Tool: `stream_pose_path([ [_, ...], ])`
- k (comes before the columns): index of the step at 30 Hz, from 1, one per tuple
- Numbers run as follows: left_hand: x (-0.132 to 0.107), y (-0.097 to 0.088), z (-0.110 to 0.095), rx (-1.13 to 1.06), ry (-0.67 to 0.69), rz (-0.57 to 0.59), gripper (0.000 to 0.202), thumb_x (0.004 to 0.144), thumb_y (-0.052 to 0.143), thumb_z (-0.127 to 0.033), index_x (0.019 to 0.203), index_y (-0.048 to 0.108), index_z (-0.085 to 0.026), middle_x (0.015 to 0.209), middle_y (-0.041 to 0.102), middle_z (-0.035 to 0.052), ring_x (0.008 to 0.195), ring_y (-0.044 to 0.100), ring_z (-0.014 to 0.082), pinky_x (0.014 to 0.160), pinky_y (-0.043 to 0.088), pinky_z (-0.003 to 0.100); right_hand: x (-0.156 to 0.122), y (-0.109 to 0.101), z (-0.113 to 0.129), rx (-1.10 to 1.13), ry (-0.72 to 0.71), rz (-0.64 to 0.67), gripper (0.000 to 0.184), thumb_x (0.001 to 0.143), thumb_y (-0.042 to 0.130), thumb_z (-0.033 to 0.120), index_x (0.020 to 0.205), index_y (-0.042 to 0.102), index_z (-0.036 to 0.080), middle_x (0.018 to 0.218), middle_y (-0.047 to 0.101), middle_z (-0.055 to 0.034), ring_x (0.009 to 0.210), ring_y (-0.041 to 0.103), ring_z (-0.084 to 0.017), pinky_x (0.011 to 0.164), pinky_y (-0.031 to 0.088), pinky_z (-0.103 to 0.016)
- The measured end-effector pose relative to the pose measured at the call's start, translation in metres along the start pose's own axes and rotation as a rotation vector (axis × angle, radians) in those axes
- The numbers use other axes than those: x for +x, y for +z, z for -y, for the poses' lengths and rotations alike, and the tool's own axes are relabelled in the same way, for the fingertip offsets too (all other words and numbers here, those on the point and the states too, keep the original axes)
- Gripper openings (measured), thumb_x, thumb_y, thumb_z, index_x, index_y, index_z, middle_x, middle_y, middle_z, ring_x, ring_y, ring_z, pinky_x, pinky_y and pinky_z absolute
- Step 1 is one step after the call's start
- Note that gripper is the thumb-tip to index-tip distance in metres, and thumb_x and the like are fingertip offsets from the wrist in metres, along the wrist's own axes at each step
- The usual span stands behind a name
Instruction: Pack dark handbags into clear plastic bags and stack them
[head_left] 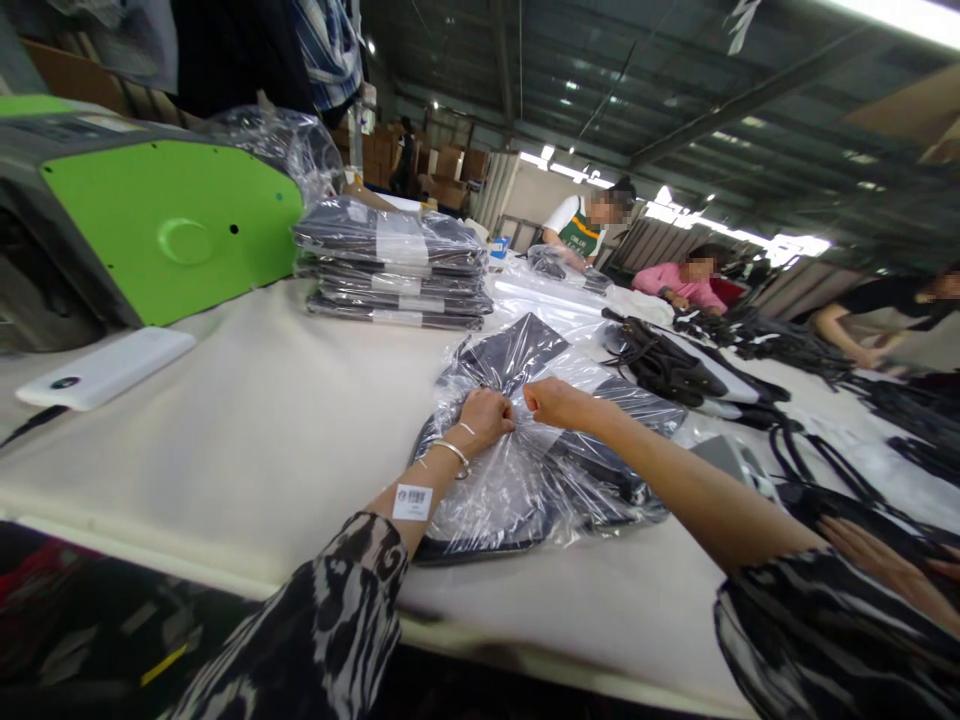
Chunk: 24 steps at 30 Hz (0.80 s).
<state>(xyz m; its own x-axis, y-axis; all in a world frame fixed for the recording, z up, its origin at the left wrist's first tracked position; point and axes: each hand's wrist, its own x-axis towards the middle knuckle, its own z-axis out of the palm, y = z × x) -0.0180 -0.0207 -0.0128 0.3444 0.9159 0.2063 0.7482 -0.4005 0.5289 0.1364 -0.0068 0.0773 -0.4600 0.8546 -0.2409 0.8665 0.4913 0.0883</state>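
A dark folded bag inside a clear plastic bag [525, 470] lies on the cream table [247, 440] in front of me. My left hand [486, 416] is closed, pinching the plastic near the middle of the package. My right hand [553, 403] is closed too, gripping the same plastic just to the right, knuckles almost touching the left hand. A barcode sticker [412, 501] sits on my left forearm, and a thin bracelet [454, 453] circles that wrist.
A stack of bagged dark items [394, 265] stands at the back. A green machine [165, 225] fills the left, a white power bank [105, 366] beside it. Dark straps and bags [675, 365] lie to the right. Other people work at the far end. Another person's hand [892, 565] rests at lower right.
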Motion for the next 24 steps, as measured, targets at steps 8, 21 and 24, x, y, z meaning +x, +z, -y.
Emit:
stream_pose_path([
  [8,-0.001,0.002,-0.002,0.027,0.004,-0.012,0.009,0.076,0.064,-0.017,0.073,0.073,-0.021,0.083,0.074,0.005,0.09,0.063,0.022,0.089,0.041,0.035,-0.033,-0.004,0.014,0.013,-0.125,-0.135,0.016,0.079,0.054,0.007,0.088,0.061,0.018,0.078,0.066,-0.003,0.072,0.056,-0.015,0.06,0.028,-0.025],
  [21,0.004,0.004,0.004,0.049,0.014,0.006,0.012,0.078,0.069,-0.031,0.078,0.075,-0.021,0.086,0.074,0.0074,0.092,0.064,0.0245,0.088,0.042,0.036,-0.013,-0.002,0.023,0.328,-0.163,0.156,0.011,0.07,0.072,0.023,0.075,0.063,0.019,0.069,0.063,0.0041,0.064,0.056,-0.012,0.054,0.035,-0.02],
  [24,0.003,0.006,0.004,0.045,-0.009,-0.003,0.008,0.077,0.069,-0.026,0.078,0.075,-0.021,0.083,0.074,0.005,0.09,0.063,0.0227,0.088,0.042,0.035,0.013,0.011,0.007,0.091,-0.026,0.119,0.017,0.066,0.076,0.025,0.078,0.066,0.018,0.077,0.068,0.0,0.073,0.061,-0.016,0.056,0.036,-0.022],
])
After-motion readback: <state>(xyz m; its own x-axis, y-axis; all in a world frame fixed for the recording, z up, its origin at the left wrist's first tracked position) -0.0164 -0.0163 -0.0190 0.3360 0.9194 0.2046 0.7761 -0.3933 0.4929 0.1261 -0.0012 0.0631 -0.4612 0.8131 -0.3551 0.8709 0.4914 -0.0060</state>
